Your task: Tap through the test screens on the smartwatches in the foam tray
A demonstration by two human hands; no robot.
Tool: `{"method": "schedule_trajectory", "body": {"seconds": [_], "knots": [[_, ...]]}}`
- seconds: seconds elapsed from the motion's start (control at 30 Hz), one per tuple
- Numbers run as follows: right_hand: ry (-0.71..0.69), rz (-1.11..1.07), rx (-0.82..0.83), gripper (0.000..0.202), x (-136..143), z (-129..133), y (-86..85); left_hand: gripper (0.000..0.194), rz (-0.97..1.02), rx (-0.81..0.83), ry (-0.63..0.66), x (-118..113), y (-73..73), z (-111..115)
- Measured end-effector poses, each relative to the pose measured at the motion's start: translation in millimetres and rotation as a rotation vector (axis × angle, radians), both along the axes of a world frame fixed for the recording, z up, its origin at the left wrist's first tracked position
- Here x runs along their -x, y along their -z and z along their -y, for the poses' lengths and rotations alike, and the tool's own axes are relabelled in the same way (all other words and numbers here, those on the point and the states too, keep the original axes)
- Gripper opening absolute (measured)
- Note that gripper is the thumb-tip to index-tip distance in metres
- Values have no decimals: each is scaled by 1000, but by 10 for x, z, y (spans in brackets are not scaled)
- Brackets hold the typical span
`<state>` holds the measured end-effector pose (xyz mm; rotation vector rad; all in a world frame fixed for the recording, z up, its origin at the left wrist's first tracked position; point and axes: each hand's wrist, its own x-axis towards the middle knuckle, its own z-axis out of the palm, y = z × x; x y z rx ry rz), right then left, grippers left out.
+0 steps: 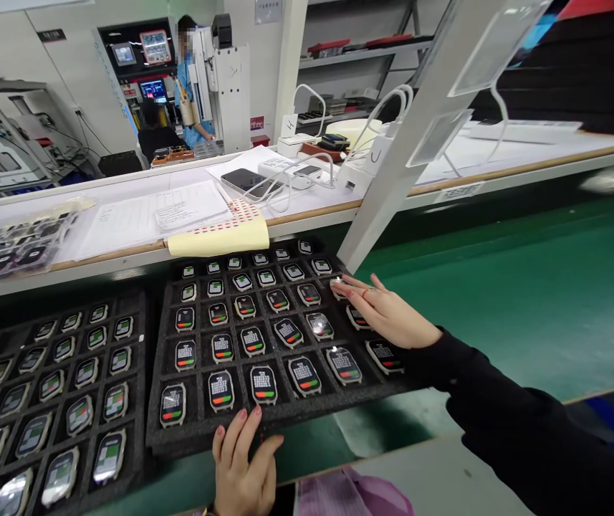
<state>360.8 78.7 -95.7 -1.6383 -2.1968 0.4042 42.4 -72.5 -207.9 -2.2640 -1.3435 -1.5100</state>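
A black foam tray (204, 438) with square compartments holds several rows of smartwatches, many with lit screens. My right hand (387, 308) reaches over the tray's right side, fingers stretched out. Its fingertips touch a smartwatch (337, 287) in the right-hand column and partly cover it. Under that hand sits another smartwatch (359, 317), partly hidden. My left hand (245, 462) is at the tray's front edge with its fingers apart and nothing held. Just above its fingertips lies a smartwatch (263, 385) showing a dark screen with white text and a red and green bar.
Left of this stands a second foam tray (137, 430) of watches. Behind, a raised shelf carries papers (178, 208), a phone (251, 183), white cables and a yellow sheet (218, 239). A slanted white post (387, 179) rises behind the tray's right corner. Other people are in the background.
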Motion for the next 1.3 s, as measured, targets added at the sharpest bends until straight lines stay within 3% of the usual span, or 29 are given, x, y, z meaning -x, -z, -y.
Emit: {"method": "schedule_trajectory", "body": {"seconds": [0.5, 0.83, 1.03, 1.3], "knots": [[38, 22, -28, 55, -102, 11, 79, 25, -2, -7, -26, -28, -30, -14], [130, -84, -111, 53, -243, 187, -9, 23, 3, 25, -29, -35, -41, 5], [73, -80, -90, 54, -164, 152, 91, 25, -13, 39, -22, -21, -52, 20], [53, -98, -194, 51, -57, 19, 227, 27, -35, 52, -22, -21, -59, 54]]}}
